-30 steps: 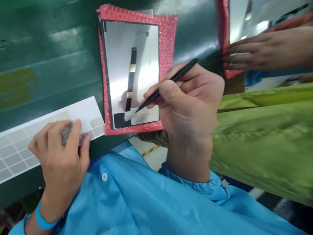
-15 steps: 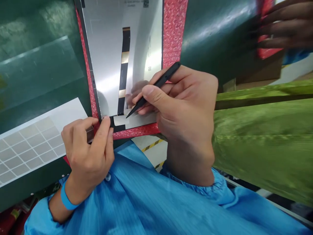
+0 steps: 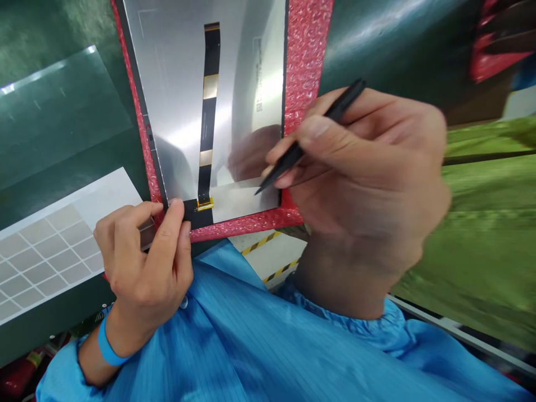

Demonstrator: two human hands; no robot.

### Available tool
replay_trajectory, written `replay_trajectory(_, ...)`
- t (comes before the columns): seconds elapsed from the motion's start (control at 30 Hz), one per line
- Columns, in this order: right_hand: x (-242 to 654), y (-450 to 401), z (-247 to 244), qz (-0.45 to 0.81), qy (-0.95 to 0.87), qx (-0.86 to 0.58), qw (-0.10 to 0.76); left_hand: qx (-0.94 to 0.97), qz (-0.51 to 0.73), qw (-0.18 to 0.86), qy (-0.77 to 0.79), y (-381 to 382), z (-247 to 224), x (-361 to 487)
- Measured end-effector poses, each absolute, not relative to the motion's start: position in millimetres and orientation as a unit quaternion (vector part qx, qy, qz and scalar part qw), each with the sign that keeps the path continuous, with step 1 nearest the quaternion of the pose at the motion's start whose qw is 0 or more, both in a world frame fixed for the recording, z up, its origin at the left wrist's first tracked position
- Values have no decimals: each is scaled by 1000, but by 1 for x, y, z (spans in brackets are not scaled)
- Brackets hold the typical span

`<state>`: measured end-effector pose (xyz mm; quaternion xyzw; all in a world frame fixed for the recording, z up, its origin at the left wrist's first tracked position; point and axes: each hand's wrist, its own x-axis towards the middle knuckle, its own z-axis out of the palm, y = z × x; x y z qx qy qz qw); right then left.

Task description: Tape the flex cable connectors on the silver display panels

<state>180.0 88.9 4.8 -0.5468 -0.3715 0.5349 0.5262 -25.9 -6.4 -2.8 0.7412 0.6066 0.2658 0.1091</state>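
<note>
A silver-backed display panel (image 3: 180, 72) lies face down, a black flex cable (image 3: 208, 120) with gold bands running along its back. The cable's lower end meets a yellow-edged connector (image 3: 205, 205) on a black strip near the bottom edge. My left hand (image 3: 144, 257) is closed at the panel's lower left corner, fingertips pressed on it. My right hand (image 3: 368, 162), smeared by motion, grips a slim black spudger (image 3: 310, 137). The spudger's pointed tip is over the lower right part of the panel, right of the connector; whether it touches cannot be told.
Pink bubble wrap (image 3: 307, 61) lies under the panel on a green mat (image 3: 377, 50). To the left are a white sheet of grey square stickers (image 3: 54, 240) and a clear film (image 3: 71, 106). Olive-green fabric (image 3: 489, 223) is at the right. A dark, partly seen hand (image 3: 513, 28) is at upper right.
My right hand and the spudger have moved right, away from the connector. The pale strip over the connector is gone from there, leaving it uncovered. My left hand stays at the corner.
</note>
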Motion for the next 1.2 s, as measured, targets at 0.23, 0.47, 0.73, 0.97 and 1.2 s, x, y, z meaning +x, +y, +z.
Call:
replay_trajectory(0.23,184,91,14,493,-332,-577,560,738,267,107,611,-6,-4,-24)
replay_trajectory(0.47,163,77,15,495,-386,-586,513,741,265,102,608,-5,-2,-23)
replay_trajectory(0.73,155,75,4,494,-426,-583,485,742,260,112,608,-6,0,-23)
replay_trajectory(0.97,156,74,5,500,-421,-593,471,747,264,104,601,-4,0,-22)
replay_trajectory(1.2,158,75,3,510,-419,-574,485,750,266,101,597,-4,-2,-23)
